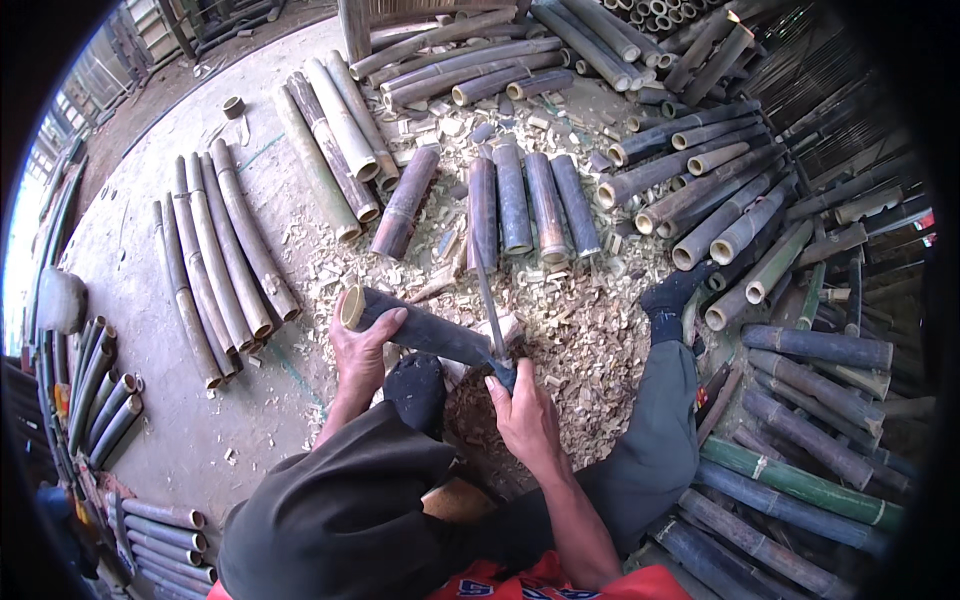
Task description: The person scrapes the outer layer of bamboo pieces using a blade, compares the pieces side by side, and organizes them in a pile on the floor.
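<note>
Gripping a bamboo tube (435, 333) near its hollow left end with the left hand (365, 350), with the thumb over the top and most fingers hidden below. Grasping a knife (488, 300) firmly by the handle with the right hand (524, 415), blade pointing far. As for the tube, lying in front of the body between both hands, just beside the left foot (413, 390), with wood chips (585, 345) all about to the right. Hard to tell, at its right end, if touching the blade or just beside it. Could perhaps slip on the round side with the knife if pushing too hard, and then cut the foot or a leg. Might also roll the tube by holding too loosely at just one end, and so lose the line of the cut. Looks dark and dull on the outside, pale yellow at the cut left rim. Straight and long, set at a slant, with the left end farther off. Much like the tubes (544, 205) lying in a row beyond.
</note>
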`<action>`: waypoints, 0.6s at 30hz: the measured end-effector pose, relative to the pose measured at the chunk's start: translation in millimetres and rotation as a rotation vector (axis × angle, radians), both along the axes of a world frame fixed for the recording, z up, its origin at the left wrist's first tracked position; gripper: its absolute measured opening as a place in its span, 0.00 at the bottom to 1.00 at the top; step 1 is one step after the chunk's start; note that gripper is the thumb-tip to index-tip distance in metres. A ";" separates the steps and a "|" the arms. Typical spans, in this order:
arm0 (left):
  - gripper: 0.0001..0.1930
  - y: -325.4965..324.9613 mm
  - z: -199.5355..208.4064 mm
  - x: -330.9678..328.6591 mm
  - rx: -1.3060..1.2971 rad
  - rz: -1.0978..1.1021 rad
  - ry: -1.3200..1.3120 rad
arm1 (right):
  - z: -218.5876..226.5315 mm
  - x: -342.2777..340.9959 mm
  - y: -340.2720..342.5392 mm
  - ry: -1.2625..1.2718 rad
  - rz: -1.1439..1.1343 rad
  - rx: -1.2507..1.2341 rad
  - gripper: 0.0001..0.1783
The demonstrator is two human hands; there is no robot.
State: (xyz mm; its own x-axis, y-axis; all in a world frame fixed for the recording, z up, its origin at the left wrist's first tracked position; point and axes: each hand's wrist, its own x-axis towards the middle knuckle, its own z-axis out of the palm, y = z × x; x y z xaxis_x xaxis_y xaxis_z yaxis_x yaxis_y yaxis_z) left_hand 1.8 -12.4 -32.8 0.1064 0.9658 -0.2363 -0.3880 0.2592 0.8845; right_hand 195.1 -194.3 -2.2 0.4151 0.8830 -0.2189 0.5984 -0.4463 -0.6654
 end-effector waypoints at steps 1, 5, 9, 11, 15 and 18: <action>0.28 1.2 0.2 -3.9 0.023 -0.027 -0.006 | 2.8 -0.7 -2.5 0.039 -0.002 0.048 0.22; 0.26 2.8 3.8 -11.2 0.081 -0.097 0.001 | 6.0 -8.0 9.2 0.013 0.017 0.126 0.22; 0.29 5.4 5.4 -7.6 0.180 -0.130 0.066 | 7.4 -2.0 24.3 -0.137 0.057 -0.229 0.20; 0.30 6.6 5.6 -10.2 0.122 -0.157 0.083 | 12.8 0.2 15.8 -0.081 0.061 -0.177 0.21; 0.30 8.5 5.7 -19.2 0.114 -0.180 0.088 | 15.5 -4.1 -2.5 0.088 -0.024 0.321 0.20; 0.30 9.5 8.5 -22.9 0.063 -0.203 0.155 | 1.9 -7.1 7.3 -0.019 -0.023 -0.118 0.22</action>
